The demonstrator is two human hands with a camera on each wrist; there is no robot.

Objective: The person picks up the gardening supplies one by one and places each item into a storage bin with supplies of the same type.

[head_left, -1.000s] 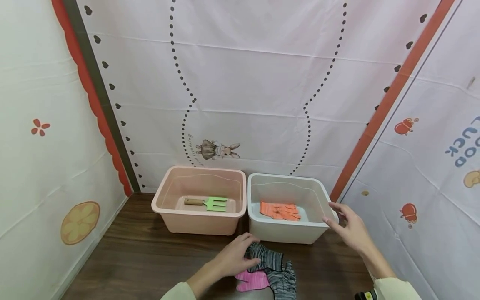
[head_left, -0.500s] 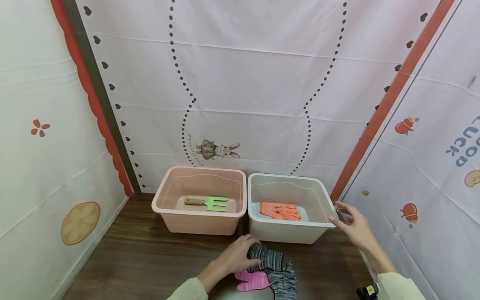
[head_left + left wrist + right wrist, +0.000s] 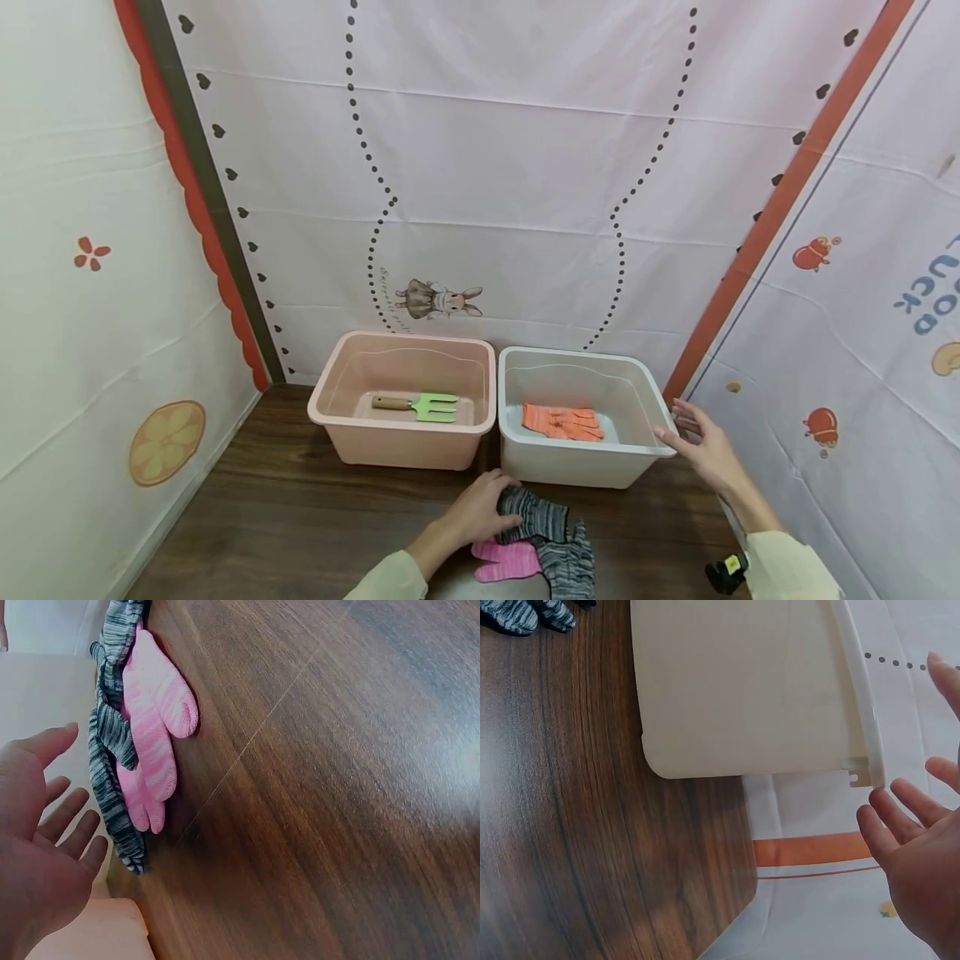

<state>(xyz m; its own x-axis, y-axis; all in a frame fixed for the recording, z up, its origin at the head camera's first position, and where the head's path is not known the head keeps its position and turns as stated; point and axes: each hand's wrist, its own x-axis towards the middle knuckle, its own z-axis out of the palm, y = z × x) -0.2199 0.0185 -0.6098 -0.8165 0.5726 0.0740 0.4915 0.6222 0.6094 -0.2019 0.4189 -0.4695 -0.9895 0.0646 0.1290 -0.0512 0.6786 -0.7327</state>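
Observation:
In the head view my left hand (image 3: 480, 510) hovers, fingers loosely spread, beside a pile of knit gloves on the table. A black-and-grey glove (image 3: 567, 565) overlaps a pink glove (image 3: 507, 560) there. The left wrist view shows the same hand (image 3: 45, 832) with its palm holding nothing, next to the pink glove (image 3: 152, 720). My right hand (image 3: 707, 450) is at the right end of the white bin (image 3: 585, 467), its thumb overlapping the rim in the head view. Relaxed, spread fingers (image 3: 901, 811) show near the bin's rim corner in the right wrist view. Orange gloves (image 3: 562, 422) lie inside this bin.
Left of the white bin stands a pink bin (image 3: 408, 446), holding a green hand fork (image 3: 423, 406) with a wooden handle. Printed cloth walls (image 3: 510, 167) enclose the dark wooden table (image 3: 285, 517) at the back and both sides.
My right hand has drawn slightly right, its thumb now reaching less far over the white bin's rim. My left hand has barely moved, and the gloves and bins stay put.

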